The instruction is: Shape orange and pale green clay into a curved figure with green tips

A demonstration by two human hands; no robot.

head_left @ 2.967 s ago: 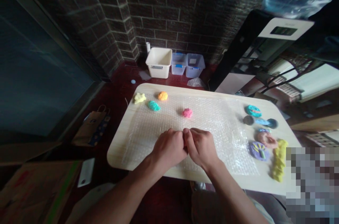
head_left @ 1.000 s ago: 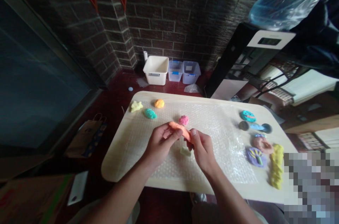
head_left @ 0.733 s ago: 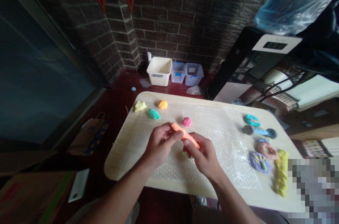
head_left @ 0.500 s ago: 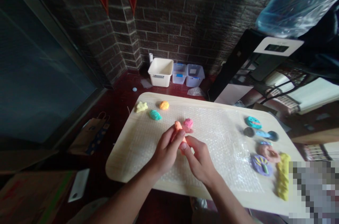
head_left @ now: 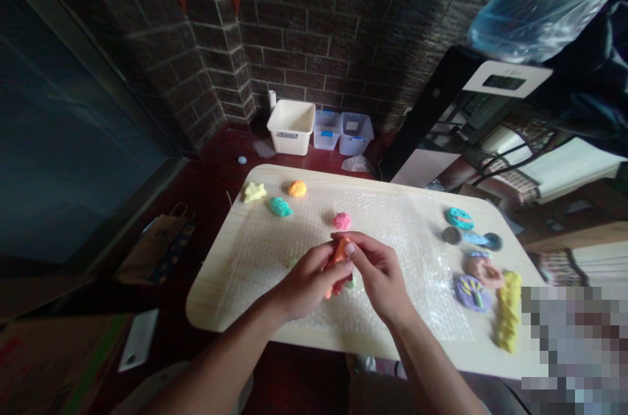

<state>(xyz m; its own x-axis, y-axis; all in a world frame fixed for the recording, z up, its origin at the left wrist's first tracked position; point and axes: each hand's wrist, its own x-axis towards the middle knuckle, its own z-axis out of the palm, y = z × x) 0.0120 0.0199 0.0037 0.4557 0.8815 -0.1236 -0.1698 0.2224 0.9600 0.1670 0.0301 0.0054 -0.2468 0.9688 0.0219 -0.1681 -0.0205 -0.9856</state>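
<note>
In the head view, the left hand [head_left: 314,274] and right hand [head_left: 377,268] curl together, fingers bent and nearly closed, pinching a smooth, soft-looking orange piece [head_left: 342,249] above dimpled, glossy bubble wrap [head_left: 407,284] on the pale wood-grained tabletop [head_left: 209,300]. A knobbly pink ball [head_left: 342,221] sits just beyond. Fingers hide much of the orange piece; a pale green piece [head_left: 350,283] beneath is mostly covered, its shape unclear.

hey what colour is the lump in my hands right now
Orange. The lump shows best in the head view, partly covered.
</note>
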